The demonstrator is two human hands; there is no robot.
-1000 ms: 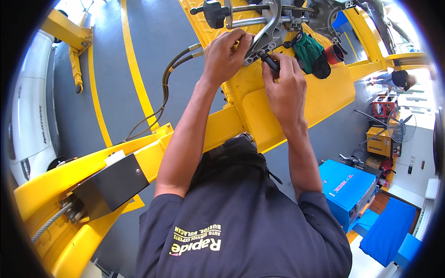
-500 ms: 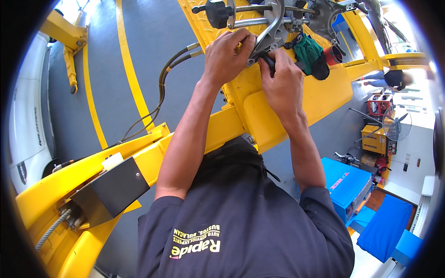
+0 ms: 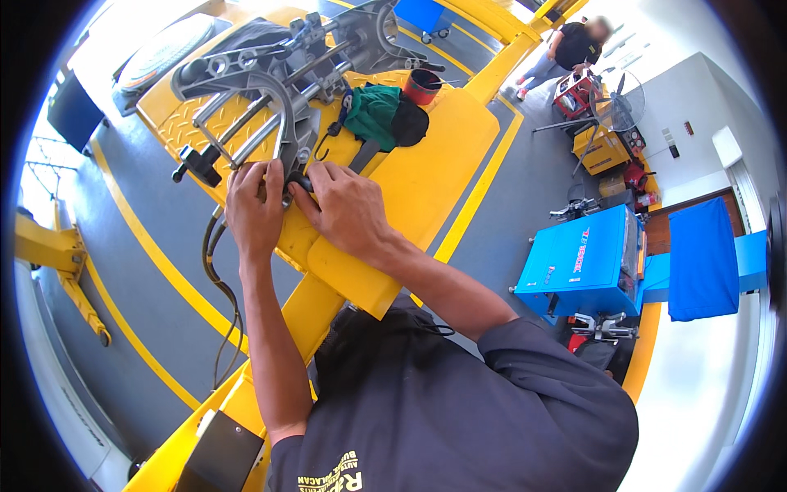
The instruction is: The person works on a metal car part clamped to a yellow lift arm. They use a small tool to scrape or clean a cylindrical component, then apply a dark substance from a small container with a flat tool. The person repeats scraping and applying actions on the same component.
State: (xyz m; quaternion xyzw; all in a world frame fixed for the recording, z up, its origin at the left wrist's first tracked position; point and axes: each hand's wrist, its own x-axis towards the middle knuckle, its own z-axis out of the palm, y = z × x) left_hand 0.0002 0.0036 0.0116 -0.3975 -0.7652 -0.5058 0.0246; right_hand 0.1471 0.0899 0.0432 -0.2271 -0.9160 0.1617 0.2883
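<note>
Both hands work at the near edge of the yellow checker-plate steel platform (image 3: 426, 156), where a grey curved metal clamp frame with parallel steel rods (image 3: 279, 123) lies across the plate. The left hand (image 3: 254, 209) is clenched around the lower leg of that frame; the right hand (image 3: 348, 209) pinches a small black knob-like part (image 3: 299, 182) sitting at the frame's base, directly between the two hands. Whether the knob is threaded home or loose cannot be told from this view. Risks noted: the fingers of both hands sit tight against the frame's foot, so a sudden shift of the frame could trap them against the plate. The work is at the very lip of the platform; a slipped small part would likely drop to the grey painted floor (image 3: 139, 303). A black hose (image 3: 215, 262) hangs just below the left wrist and could snag a forearm. A green cloth bundle (image 3: 379, 111) and a red cylindrical cup (image 3: 422, 84) lie near the frame, well within reach of being knocked. A second person (image 3: 574, 45) stands well apart, beyond the platform.
</note>
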